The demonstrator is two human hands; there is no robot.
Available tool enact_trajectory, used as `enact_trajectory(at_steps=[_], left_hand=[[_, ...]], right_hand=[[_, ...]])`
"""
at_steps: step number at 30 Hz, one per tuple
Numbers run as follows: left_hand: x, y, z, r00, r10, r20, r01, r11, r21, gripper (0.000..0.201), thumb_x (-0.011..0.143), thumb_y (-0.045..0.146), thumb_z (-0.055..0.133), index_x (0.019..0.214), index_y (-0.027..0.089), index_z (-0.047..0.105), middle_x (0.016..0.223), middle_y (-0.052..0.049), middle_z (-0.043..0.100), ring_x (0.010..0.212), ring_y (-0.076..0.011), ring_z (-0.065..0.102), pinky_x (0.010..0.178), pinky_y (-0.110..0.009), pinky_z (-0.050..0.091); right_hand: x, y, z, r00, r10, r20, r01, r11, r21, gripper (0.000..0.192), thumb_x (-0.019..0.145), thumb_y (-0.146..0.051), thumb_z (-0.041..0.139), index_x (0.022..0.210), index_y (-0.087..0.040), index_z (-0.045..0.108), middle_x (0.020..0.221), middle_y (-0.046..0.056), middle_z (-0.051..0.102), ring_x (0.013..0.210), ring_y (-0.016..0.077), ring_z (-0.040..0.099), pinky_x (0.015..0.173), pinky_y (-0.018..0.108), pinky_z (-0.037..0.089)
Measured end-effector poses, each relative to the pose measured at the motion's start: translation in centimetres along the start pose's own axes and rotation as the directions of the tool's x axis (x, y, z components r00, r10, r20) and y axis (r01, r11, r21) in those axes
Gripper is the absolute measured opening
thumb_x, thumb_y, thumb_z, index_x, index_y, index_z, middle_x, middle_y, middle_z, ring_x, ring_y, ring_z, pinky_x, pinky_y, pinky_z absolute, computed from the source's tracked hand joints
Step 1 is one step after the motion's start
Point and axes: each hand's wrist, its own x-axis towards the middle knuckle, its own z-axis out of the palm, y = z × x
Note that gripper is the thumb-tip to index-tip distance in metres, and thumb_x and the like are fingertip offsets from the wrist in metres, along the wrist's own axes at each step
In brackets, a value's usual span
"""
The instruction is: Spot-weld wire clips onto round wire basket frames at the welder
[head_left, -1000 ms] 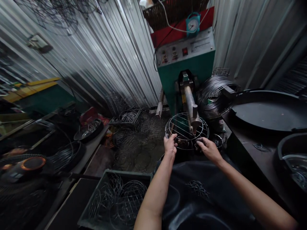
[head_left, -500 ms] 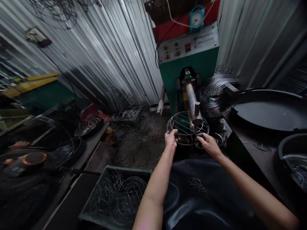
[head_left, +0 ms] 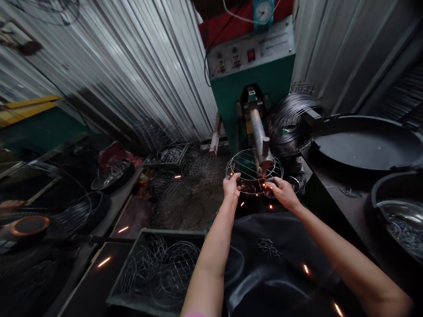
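A round wire rack (head_left: 243, 159) is held level under the electrode arm (head_left: 260, 134) of a green spot welder (head_left: 216, 94). My left hand (head_left: 231, 187) grips its near left rim, thumb on top. My right hand (head_left: 280, 191) is pinched closed at the near right edge, close to the electrode tip (head_left: 264, 171); whatever lies between its fingertips is too small to make out. An orange glow shows at the tip, and sparks fly out around both hands. Several short wire pieces (head_left: 269, 248) lie on the dark apron (head_left: 251, 275) over my lap.
A green crate (head_left: 114, 281) of wire rings stands at lower left. Coiled wire (head_left: 294, 116) sits right of the welder. On the right bench are a big black pan (head_left: 360, 149) and a black tub (head_left: 376, 198) with metal parts. Another person's hand (head_left: 11, 206) shows at far left.
Sparks and a glow have appeared at the electrode tip. Both hands keep their hold under the welder, while the whole view has shifted slightly.
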Motion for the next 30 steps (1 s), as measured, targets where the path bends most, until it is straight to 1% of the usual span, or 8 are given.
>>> enact_trajectory(at_steps=[5,11,14,17,20,23,27,30], left_hand=[[-0.1,0.2,0.1,1.000,-0.009,0.002,0.009,1.000,0.017,0.036,0.050,0.022,0.074,0.066,0.017,0.043,0.051,0.008,0.043,0.038,-0.0037,0.036,0.033,-0.016,0.019],[-0.5,0.2,0.2,1.000,-0.003,-0.011,0.003,1.000,0.028,0.036,0.049,0.023,0.077,0.067,0.016,0.047,0.052,0.007,0.044,0.038,-0.0036,0.036,0.034,-0.017,0.020],[-0.4,0.3,-0.5,0.999,-0.030,0.023,0.029,0.999,0.044,0.036,0.051,0.029,0.079,0.067,0.016,0.049,0.053,0.007,0.043,0.039,-0.0033,0.035,0.036,-0.018,0.023],[0.7,1.7,-1.5,0.987,-0.144,0.069,0.137,0.986,0.095,0.037,0.060,0.047,0.073,0.070,0.017,0.053,0.056,0.005,0.044,0.042,-0.0054,0.040,0.042,-0.021,0.034],[2.8,3.8,-1.6,0.974,-0.194,0.113,0.167,0.962,0.214,0.037,0.065,0.051,0.069,0.072,0.017,0.055,0.058,0.003,0.046,0.048,-0.0078,0.045,0.051,-0.024,0.041],[5.1,4.7,-0.9,0.963,-0.179,0.200,0.107,0.940,0.325,0.031,0.061,0.037,0.076,0.070,0.016,0.056,0.058,0.003,0.048,0.049,-0.0074,0.045,0.049,-0.022,0.037],[5.4,3.6,-1.0,0.979,-0.097,0.181,0.043,0.959,0.281,0.034,0.053,0.030,0.081,0.065,0.015,0.052,0.055,0.005,0.043,0.044,-0.0034,0.036,0.041,-0.017,0.022],[3.2,2.5,-2.2,0.996,-0.031,0.081,0.015,0.981,0.192,0.037,0.052,0.032,0.081,0.064,0.016,0.050,0.054,0.007,0.038,0.041,-0.0018,0.032,0.038,-0.017,0.017]], right_hand=[[0.1,0.2,-0.1,0.997,-0.063,-0.032,0.061,0.996,-0.067,0.026,0.076,-0.043,0.050,0.081,-0.018,0.057,0.066,0.002,0.062,0.052,0.0158,0.058,0.052,0.027,0.046],[0.4,-0.4,0.1,0.998,-0.062,-0.024,0.060,0.993,-0.105,0.023,0.077,-0.038,0.048,0.080,-0.018,0.058,0.068,0.003,0.064,0.055,0.0170,0.060,0.055,0.028,0.048],[-1.4,-0.2,-1.0,0.991,-0.116,-0.070,0.102,0.980,-0.173,0.026,0.078,-0.035,0.051,0.094,-0.018,0.060,0.080,0.005,0.068,0.065,0.0188,0.063,0.064,0.030,0.050],[-5.0,2.3,-3.1,0.987,-0.150,-0.060,0.120,0.929,-0.350,0.027,0.081,-0.036,0.052,0.100,-0.020,0.061,0.087,0.005,0.069,0.075,0.0201,0.064,0.070,0.030,0.050],[-8.9,6.1,-4.7,0.994,0.031,0.103,0.027,0.852,-0.522,0.017,0.082,-0.029,0.051,0.090,-0.019,0.064,0.082,0.005,0.069,0.076,0.0208,0.065,0.070,0.029,0.049],[-11.2,9.0,-4.6,0.939,0.231,0.257,0.002,0.739,-0.674,0.016,0.080,-0.018,0.052,0.089,-0.017,0.064,0.092,0.007,0.070,0.086,0.0219,0.065,0.075,0.028,0.047],[-11.4,10.0,-2.1,0.821,0.392,0.415,0.132,0.577,-0.806,0.018,0.082,-0.015,0.053,0.096,-0.016,0.064,0.096,0.009,0.069,0.090,0.0214,0.064,0.074,0.025,0.046],[-10.9,9.8,0.5,0.797,0.413,0.441,0.203,0.504,-0.840,0.021,0.081,-0.018,0.059,0.102,-0.015,0.062,0.100,0.012,0.067,0.092,0.0244,0.063,0.074,0.027,0.046]])
